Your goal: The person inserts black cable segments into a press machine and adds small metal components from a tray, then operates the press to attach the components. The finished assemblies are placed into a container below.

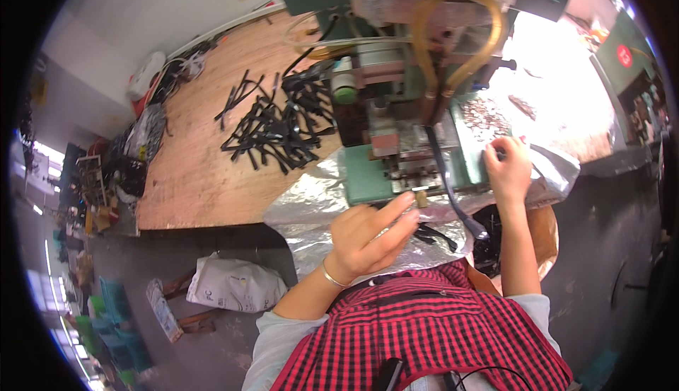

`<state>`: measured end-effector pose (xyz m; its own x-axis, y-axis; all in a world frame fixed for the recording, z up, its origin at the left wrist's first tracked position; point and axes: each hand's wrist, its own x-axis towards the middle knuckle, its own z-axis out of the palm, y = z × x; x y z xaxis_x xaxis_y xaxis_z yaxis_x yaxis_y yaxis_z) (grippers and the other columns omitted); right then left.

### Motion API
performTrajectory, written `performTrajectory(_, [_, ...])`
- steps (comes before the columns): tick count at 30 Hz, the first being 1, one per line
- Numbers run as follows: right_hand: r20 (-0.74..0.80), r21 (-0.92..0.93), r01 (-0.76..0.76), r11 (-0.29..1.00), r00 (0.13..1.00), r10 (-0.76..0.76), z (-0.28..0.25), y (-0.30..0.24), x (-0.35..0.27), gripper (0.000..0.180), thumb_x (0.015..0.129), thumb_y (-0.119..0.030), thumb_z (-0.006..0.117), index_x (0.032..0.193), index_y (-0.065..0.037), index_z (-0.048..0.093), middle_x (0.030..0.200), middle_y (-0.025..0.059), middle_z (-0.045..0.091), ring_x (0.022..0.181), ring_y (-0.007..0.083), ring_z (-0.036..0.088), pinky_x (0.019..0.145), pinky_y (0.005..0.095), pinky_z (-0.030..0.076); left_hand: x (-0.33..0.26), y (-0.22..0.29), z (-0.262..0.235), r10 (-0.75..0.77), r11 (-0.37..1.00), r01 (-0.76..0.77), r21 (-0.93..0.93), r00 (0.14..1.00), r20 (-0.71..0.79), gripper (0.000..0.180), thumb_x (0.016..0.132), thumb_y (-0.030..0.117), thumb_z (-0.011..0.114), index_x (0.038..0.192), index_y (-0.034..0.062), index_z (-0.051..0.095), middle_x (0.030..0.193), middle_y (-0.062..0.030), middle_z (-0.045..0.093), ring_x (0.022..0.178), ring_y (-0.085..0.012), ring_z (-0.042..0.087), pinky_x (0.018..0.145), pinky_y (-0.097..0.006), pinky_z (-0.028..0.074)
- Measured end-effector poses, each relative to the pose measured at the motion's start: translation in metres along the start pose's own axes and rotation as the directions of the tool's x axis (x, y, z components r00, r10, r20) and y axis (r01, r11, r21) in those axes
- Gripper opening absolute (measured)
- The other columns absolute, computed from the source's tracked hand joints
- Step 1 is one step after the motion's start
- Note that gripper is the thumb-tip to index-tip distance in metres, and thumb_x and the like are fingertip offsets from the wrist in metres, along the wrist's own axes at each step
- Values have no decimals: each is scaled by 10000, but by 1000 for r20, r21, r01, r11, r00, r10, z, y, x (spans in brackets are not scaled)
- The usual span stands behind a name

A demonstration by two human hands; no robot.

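My left hand (pixel 373 235) is at the front of a green bench press (pixel 385 136), its fingers half curled close to a small brass-coloured block (pixel 422 199). Its fingertips hide whatever they hold. Short black cables (pixel 435 237) show just beyond those fingers, over the silver foil. To the right, my right hand (pixel 511 168) is closed in a pinch at the edge of the green base plate (pixel 472 154). Something dark shows between thumb and finger, too small to name. Many small metal pieces (pixel 484 118) lie spread just behind that hand.
A heap of black cables (pixel 283 125) lies on the wooden table (pixel 198 164) to the left. Silver foil (pixel 304 200) covers the table's front edge. A dark hose (pixel 453 193) hangs before the press. A white sack (pixel 237 285) stands on the floor at left.
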<state>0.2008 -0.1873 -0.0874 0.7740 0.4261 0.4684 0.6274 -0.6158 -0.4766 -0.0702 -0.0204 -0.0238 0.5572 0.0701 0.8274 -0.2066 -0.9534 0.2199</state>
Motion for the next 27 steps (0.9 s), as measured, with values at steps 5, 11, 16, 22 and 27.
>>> performTrajectory(5, [35,451,-242,859,967,254,-21,14,-15,83,940,-57,718,1010,-14,723,853,52,763,796,114,710,856,301,553,26,-71,-39,-461,853,522,18,769,-443,158,877,107,744,1027,57,748,1035,-146,749,944,-292,682,853,-387,517])
performTrajectory(11, [8,487,-47,872,999,50,-8,-24,5,145,930,-40,707,1061,18,726,938,86,769,892,155,732,876,293,550,20,-249,-6,-597,722,240,649,690,410,349,765,123,741,1105,182,790,1368,-85,669,1228,-349,603,1064,-435,475])
performTrajectory(16, [-13,474,-109,874,991,130,-9,6,-6,115,929,-26,698,1034,14,720,942,77,752,896,153,718,854,293,544,-9,-294,19,-615,789,452,417,592,521,298,762,119,747,1046,192,806,1387,-72,677,1262,-356,597,1080,-380,476])
performTrajectory(22, [-143,318,-112,942,976,164,-51,38,-50,143,955,12,661,1083,39,716,1021,90,719,964,180,667,908,310,515,-48,-236,-47,-644,763,633,127,729,234,234,807,91,785,1040,99,810,1338,-95,719,1227,-303,647,1043,-372,497])
performTrajectory(27, [-111,538,-89,838,978,175,-51,-6,-39,151,968,34,654,1104,47,718,1064,86,735,1020,176,676,947,299,508,-33,-180,-64,-769,639,717,-278,604,-210,140,955,110,755,1050,10,779,1048,-32,745,872,-136,675,776,-248,513])
